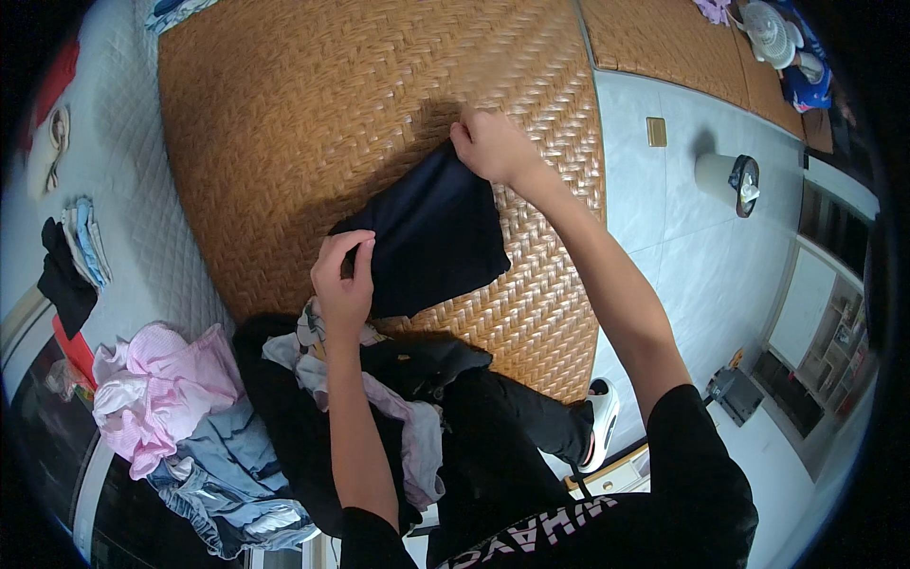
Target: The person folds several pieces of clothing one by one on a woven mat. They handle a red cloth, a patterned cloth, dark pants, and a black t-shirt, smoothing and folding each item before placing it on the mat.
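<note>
Broad brown woven mat (pixel 284 142) in the middle, glossy with light; white quilted cover (pixel 131 123) along the left; pale tiled floor (pixel 682 251) and a shelved cabinet (pixel 836 327) to the right.

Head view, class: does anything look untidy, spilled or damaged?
Nothing looks spilled or damaged. The crumpled pink fabric garment, heaped against rumpled blue clothes at lower left, looks untidy, unlike the smooth dark navy cloth that the left hand and right hand hold.
</note>
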Demonstrator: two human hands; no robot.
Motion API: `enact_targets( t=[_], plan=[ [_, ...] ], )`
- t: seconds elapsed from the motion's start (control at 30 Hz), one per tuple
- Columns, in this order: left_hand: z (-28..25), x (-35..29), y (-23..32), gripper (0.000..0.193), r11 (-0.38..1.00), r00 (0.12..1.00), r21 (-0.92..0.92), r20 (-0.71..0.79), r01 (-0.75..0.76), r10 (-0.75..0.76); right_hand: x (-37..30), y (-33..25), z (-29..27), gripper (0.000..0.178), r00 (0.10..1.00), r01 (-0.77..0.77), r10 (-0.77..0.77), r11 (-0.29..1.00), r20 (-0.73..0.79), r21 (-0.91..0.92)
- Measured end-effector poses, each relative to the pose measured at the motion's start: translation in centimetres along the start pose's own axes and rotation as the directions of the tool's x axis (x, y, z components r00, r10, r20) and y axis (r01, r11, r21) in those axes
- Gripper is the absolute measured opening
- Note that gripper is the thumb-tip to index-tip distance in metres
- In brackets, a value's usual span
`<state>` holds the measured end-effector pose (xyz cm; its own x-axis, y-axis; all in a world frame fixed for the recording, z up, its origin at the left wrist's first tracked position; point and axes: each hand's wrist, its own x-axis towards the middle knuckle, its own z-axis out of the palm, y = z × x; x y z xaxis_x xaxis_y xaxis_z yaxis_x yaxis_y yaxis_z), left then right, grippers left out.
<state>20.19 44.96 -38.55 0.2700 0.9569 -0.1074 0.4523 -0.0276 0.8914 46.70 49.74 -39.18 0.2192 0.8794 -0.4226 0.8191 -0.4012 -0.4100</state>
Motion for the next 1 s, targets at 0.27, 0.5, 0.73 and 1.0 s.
enact_targets(
  t=[0.27,0.5,0.73,1.0],
  plan=[
    [0.3,1.9,-3.3,0.034,0.955,0.926,0.096,-0.290,0.279,-0.241,0.5,2.5,2.5,0.029,0.998,-0.015,-0.017,0.894,0.067,0.448],
    [-2.0,6.0,-5.8,0.044,0.965,0.968,0.172,0.121,0.197,-0.219,-0.5,1.9,2.0,0.051,0.983,0.103,-0.138,0.960,0.118,0.261],
    [-2.3,1.8,-1.0,0.031,0.874,0.880,0.123,-0.143,0.470,-0.453,-5.8,0.4,2.7,0.039,0.885,0.272,-0.194,0.954,-0.424,0.130],
    [1.1,-8.4,1.8,0.048,0.588,0.630,0.312,-0.048,0.747,-0.775,-16.7,1.6,6.9,0.043,0.947,-0.237,0.298,0.899,-0.118,0.369]
  ],
)
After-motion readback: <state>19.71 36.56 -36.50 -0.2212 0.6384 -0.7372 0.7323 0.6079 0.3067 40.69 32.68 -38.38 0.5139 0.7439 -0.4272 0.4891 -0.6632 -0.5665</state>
